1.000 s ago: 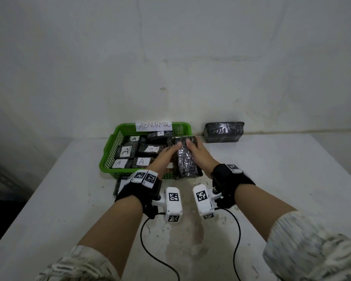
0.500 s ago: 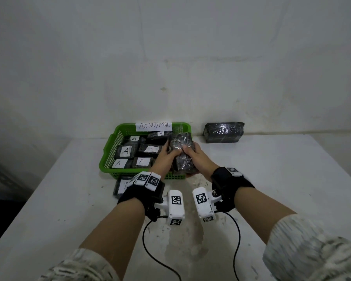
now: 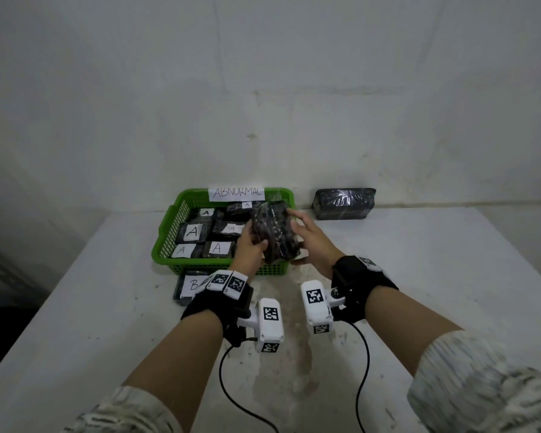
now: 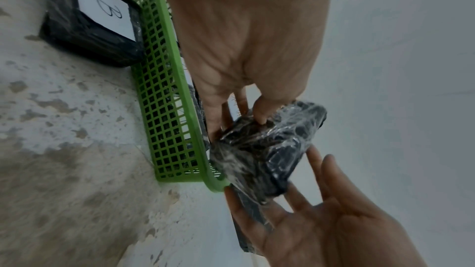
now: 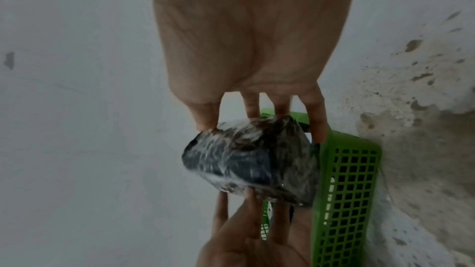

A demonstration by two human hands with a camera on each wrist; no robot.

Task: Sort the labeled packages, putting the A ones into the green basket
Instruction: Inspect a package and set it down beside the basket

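A black plastic-wrapped package point(image 3: 275, 232) hangs tilted above the front right corner of the green basket point(image 3: 166, 232), its label side hidden. My left hand point(image 3: 250, 248) pinches it, thumb on top and fingers underneath, as the left wrist view shows on the package point(image 4: 267, 153). My right hand point(image 3: 310, 239) lies against its right side with straight, spread fingers. In the right wrist view the package point(image 5: 252, 159) sits between both hands beside the basket wall point(image 5: 347, 170). Several packages marked A lie in the basket.
A package labelled B point(image 3: 191, 285) lies on the table against the basket's front wall, just under my left wrist. Another black wrapped package point(image 3: 344, 203) stands at the wall, right of the basket. A paper sign reading ABNORMAL point(image 3: 236, 192) is fixed to the basket's back rim.
The package has risen from beside the basket and shifted slightly left over its front right corner. My right hand's fingers have straightened and loosened on it.
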